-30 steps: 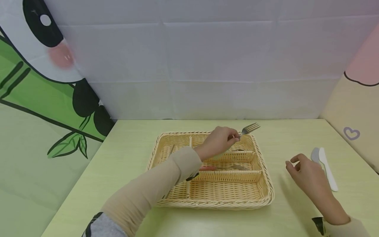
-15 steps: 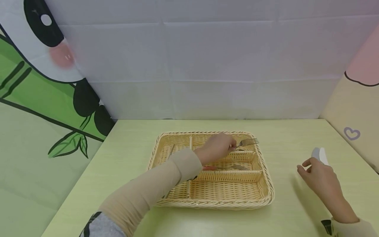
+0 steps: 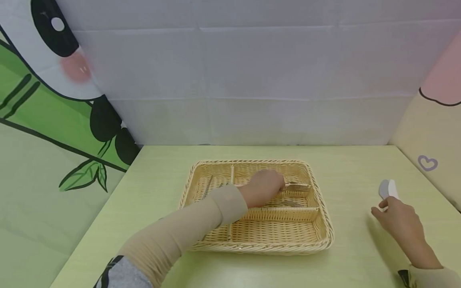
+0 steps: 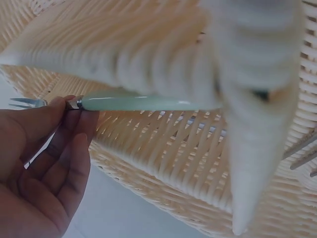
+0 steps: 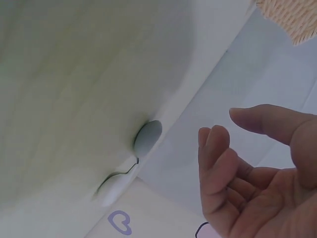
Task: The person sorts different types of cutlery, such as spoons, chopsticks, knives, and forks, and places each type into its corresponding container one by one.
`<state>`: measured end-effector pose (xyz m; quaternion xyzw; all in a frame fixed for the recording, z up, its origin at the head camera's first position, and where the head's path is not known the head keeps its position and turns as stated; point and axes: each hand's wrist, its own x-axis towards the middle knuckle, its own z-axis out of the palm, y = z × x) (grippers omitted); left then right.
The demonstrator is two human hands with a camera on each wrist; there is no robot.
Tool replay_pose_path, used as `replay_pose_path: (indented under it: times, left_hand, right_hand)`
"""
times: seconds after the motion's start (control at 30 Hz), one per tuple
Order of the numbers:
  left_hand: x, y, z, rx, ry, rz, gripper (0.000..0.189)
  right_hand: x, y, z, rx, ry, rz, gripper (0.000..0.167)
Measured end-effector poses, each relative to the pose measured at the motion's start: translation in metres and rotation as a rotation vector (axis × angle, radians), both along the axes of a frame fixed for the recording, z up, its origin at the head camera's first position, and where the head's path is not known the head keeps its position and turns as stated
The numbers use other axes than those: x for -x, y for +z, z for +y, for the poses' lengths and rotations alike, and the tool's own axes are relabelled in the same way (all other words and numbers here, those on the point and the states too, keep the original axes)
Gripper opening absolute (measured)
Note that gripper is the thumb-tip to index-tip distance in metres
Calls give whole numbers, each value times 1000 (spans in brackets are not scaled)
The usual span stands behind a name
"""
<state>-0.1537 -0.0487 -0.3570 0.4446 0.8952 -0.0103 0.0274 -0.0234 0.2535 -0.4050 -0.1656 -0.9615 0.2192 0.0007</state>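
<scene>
My left hand (image 3: 264, 186) pinches a fork (image 3: 297, 187) by its metal neck, low at the middle compartment of the wicker cutlery basket (image 3: 259, 249). In the left wrist view the fork's pale green handle (image 4: 143, 102) lies along a woven divider (image 4: 124, 54), and the tines stick out past the thumb. My right hand (image 3: 403, 224), fingers loosely curled and holding nothing, hovers over the table at the right. Just beyond it lie a white knife (image 3: 393, 189) and a grey round-ended utensil (image 3: 384, 189), both partly hidden by the hand.
Another fork (image 3: 291, 204) lies in the basket's middle compartment. Thin metal utensils (image 3: 207, 186) are in the left compartment, partly behind my sleeve. A pale cloth wall (image 3: 252, 80) rises behind the table (image 3: 353, 168), and a printed cloth (image 3: 439, 128) stands to the right.
My left hand has lowered the fork from above the back compartment toward the middle one, its tines turning level. My right hand has moved right and slightly down, over the white knife.
</scene>
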Motion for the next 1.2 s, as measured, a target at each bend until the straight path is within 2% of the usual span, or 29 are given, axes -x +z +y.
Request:
replay_pose_path:
  times: [0.13, 0.23, 0.4, 0.6, 0.9, 1.2]
  left_hand:
    - [-4, 0, 1, 75, 19, 61, 11]
    - [-7, 0, 2, 145, 35, 98, 11]
    - [-7, -6, 3, 231, 20, 167, 12]
    - [-5, -15, 1, 236, -4, 210, 20]
    - [-4, -22, 2, 275, -1, 196, 19]
    - [-3, -25, 1, 225, 7, 125, 21]
  right_hand:
    - [1, 0, 5, 10, -32, -64, 48]
    - [0, 0, 8, 9, -37, -83, 47]
    - [-1, -1, 11, 18, -28, -106, 44]
    - [-1, -4, 15, 20, -30, -116, 33]
    - [4, -10, 21, -13, -36, -130, 27]
    - [5, -13, 26, -29, -44, -153, 27]
